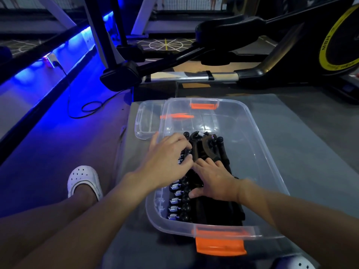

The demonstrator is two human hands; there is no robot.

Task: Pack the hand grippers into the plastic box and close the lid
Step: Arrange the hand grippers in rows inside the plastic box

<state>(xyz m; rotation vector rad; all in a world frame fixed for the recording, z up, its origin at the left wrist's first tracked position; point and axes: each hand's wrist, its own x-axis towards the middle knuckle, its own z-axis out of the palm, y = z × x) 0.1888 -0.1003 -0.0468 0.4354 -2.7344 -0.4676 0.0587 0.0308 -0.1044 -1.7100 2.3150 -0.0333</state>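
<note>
A clear plastic box [258,152] with orange latches sits on a grey mat in front of me. Inside it lies a row of several black hand grippers [181,202] with silver coil springs, packed along the left side. My left hand [167,160] reaches into the box with its fingers curled over the grippers near the middle of the row. My right hand [213,181] lies on the black handles beside it, fingers spread, thumb against the row. The clear lid [145,121] lies on the mat behind the box's far left corner.
A grey mat [310,144] covers the floor under the box. An exercise machine with a yellow-rimmed wheel [334,39] stands behind. A black cable [85,107] loops at the left. My white shoe [83,179] rests left of the box.
</note>
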